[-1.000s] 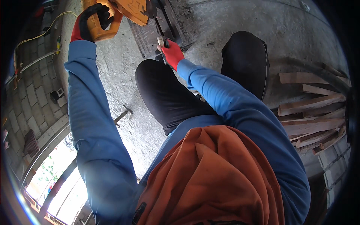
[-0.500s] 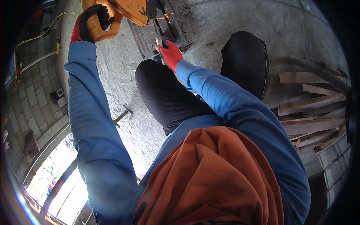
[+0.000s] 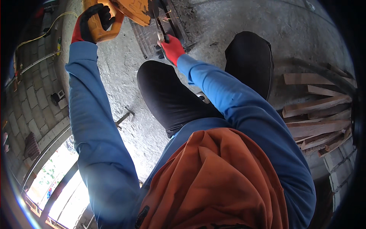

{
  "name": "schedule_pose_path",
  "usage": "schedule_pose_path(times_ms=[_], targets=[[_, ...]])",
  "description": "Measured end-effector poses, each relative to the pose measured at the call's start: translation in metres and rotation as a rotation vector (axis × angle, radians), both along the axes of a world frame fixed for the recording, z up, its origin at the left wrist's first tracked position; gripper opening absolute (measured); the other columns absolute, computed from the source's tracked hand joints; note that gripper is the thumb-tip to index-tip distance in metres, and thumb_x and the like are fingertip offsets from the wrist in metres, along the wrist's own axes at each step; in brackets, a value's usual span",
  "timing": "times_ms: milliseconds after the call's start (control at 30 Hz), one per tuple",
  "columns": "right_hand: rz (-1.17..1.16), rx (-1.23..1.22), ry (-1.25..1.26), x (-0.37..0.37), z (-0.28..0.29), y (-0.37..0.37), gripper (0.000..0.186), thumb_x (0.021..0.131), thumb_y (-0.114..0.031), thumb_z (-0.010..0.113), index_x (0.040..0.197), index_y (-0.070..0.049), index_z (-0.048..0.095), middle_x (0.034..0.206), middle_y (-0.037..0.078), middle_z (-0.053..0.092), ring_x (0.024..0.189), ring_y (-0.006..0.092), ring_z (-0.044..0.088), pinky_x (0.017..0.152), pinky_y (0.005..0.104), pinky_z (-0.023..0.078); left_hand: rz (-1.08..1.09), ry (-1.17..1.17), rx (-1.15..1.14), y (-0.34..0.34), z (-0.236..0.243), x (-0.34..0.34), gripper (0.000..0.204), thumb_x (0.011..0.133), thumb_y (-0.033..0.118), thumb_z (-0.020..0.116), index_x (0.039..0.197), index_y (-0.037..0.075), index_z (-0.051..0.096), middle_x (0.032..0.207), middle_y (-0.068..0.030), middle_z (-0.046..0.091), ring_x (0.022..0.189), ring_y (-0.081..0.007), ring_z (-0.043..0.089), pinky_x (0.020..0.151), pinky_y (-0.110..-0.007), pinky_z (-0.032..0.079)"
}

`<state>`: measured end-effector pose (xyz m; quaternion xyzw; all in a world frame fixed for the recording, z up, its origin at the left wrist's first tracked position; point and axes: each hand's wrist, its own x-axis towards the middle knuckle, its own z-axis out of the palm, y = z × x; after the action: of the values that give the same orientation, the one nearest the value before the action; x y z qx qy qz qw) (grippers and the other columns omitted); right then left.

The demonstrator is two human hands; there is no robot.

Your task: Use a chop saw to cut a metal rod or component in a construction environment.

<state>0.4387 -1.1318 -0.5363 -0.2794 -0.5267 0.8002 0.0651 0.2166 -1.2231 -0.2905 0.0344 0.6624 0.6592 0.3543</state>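
At the upper left, my gloved left hand (image 3: pixel 94 22) is closed round the orange loop handle (image 3: pixel 113 32) of a cut-off saw. Its orange guard (image 3: pixel 134 10) covers part of a dark disc (image 3: pixel 153 8), and thin sparks (image 3: pixel 166 17) fly beside the disc, over the grey metal base (image 3: pixel 146 45). My right hand (image 3: pixel 172 49), in a red and dark glove, is closed on a slim tool with a pale end (image 3: pixel 160 36). A narrow dark length runs from there toward the disc; its exact kind is unclear, and the fingers are mostly hidden.
My dark-trousered knees (image 3: pixel 160 86) flank the right forearm. On the rough concrete floor lies a hammer (image 3: pixel 124 117) to the left. Several wood pieces (image 3: pixel 316 105) are piled at the right. A yellow cable (image 3: pixel 57 18) runs along the brick wall (image 3: pixel 36 101).
My right hand has shifted slightly forward and left, with the slim tool still in it. The left hand stays on the saw handle. The sparks have changed shape.
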Motion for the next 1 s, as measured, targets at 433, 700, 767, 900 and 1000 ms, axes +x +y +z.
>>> schedule_pose_path(times_ms=[433,700,767,900,1000], targets=[[-0.037,0.047,-0.018,-0.017,-0.001,0.008,0.025,0.083,-0.023,0.068,0.096,-0.002,0.065,0.086,0.018,0.068,0.083,0.0307,0.065,0.076,0.0400,0.048,-0.048,-0.058,0.004,0.006,-0.006,-0.006,0.030,0.090,0.020,0.062,0.115,0.004,0.062,0.104,-0.0103,0.068,0.091,-0.0245,0.067,0.089,-0.042,0.053],[-0.061,0.136,-0.022,-0.025,-0.004,0.018,0.024,0.084,-0.022,0.068,0.093,-0.001,0.064,0.083,0.017,0.068,0.079,0.0293,0.065,0.073,0.0396,0.049,-0.124,-0.012,0.000,0.016,0.001,0.000,0.031,0.089,0.021,0.065,0.114,0.004,0.063,0.097,-0.0091,0.068,0.087,-0.0232,0.067,0.085,-0.041,0.055],[-0.076,0.204,-0.048,-0.028,-0.004,0.022,0.023,0.084,-0.022,0.069,0.093,-0.002,0.065,0.083,0.016,0.068,0.078,0.0285,0.065,0.072,0.0394,0.049,-0.104,0.039,-0.035,0.020,0.002,0.004,0.031,0.087,0.022,0.067,0.112,0.004,0.064,0.094,-0.0082,0.068,0.085,-0.0219,0.067,0.085,-0.040,0.056],[-0.071,0.011,0.091,0.011,0.012,0.004,0.015,0.086,-0.016,0.067,0.089,-0.001,0.064,0.077,0.007,0.063,0.070,0.0144,0.060,0.062,0.0332,0.050,-0.038,0.059,-0.025,0.015,-0.005,0.006,0.030,0.086,0.022,0.069,0.109,0.003,0.065,0.092,-0.0076,0.068,0.084,-0.0209,0.067,0.086,-0.039,0.056],[-0.016,-0.295,0.082,0.060,0.035,0.001,0.015,0.089,-0.016,0.065,0.098,-0.004,0.064,0.078,0.007,0.063,0.065,0.0147,0.062,0.058,0.0306,0.052,-0.036,0.049,-0.018,0.015,-0.007,0.002,0.030,0.084,0.022,0.071,0.107,0.003,0.065,0.091,-0.0073,0.068,0.081,-0.0197,0.067,0.084,-0.038,0.056]])
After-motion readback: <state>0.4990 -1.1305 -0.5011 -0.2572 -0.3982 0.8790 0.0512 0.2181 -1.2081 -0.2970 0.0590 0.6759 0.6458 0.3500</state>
